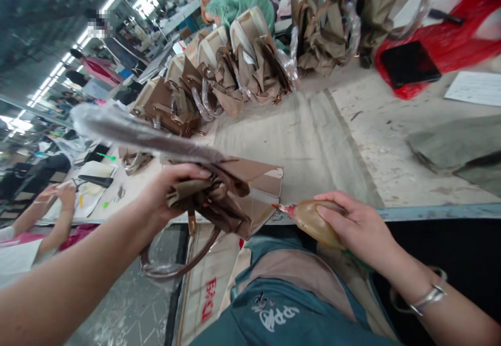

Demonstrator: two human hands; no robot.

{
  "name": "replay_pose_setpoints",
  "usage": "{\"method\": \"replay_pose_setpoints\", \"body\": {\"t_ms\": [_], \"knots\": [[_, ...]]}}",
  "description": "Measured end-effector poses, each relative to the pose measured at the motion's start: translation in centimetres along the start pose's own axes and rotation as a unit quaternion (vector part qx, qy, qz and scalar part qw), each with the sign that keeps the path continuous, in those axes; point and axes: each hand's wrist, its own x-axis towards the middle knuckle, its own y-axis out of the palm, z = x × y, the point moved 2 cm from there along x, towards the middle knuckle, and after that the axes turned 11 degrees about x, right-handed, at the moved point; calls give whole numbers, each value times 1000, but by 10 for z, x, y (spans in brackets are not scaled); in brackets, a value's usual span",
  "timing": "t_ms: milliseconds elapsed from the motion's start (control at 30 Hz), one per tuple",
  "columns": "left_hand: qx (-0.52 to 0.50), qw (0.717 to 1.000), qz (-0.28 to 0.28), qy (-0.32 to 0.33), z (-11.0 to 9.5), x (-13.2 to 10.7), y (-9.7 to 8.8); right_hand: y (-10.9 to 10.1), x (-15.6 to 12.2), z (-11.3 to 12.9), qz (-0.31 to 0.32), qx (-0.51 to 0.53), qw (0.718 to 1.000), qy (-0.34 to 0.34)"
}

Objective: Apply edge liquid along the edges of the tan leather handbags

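My left hand [176,187] is closed around the bunched brown fabric of an unfinished handbag [230,200], held at the table's front edge. One plastic-wrapped handle [156,140] sticks out to the upper left, blurred; another brown handle [195,260] hangs below the edge. The bag's flat tan panel faces right. My right hand [352,221] grips a soft amber squeeze bottle [319,223]. Its narrow reddish tip points left and is at or very near the panel's lower right edge; contact cannot be made out.
Several similar brown bags [254,64] stand in a row along the back. A greenish cloth [297,137] lies on the table [376,127]. A black phone [410,63] rests on red plastic at right. Another person's hands [64,194] work at far left.
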Motion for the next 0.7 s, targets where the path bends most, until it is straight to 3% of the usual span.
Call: {"method": "replay_pose_setpoints", "body": {"t_ms": [133, 233, 333, 467, 700], "knots": [[-7, 999, 34, -20, -40, 28, 24, 0, -1, 5, 2, -29, 998, -58], [34, 995, 90, -18, -57, 46, 41, 0, -2, 7, -2, -55, 992, -113], [59, 991, 121, -5, -61, 61, 54, 2, -7, 8, 4, -85, 982, -168], [55, 991, 119, 6, -63, 75, 64, 4, -19, 11, 0, -103, 968, -229], [48, 991, 117, 31, -70, 85, 71, 0, -36, 12, -47, -91, 961, -256]]}}
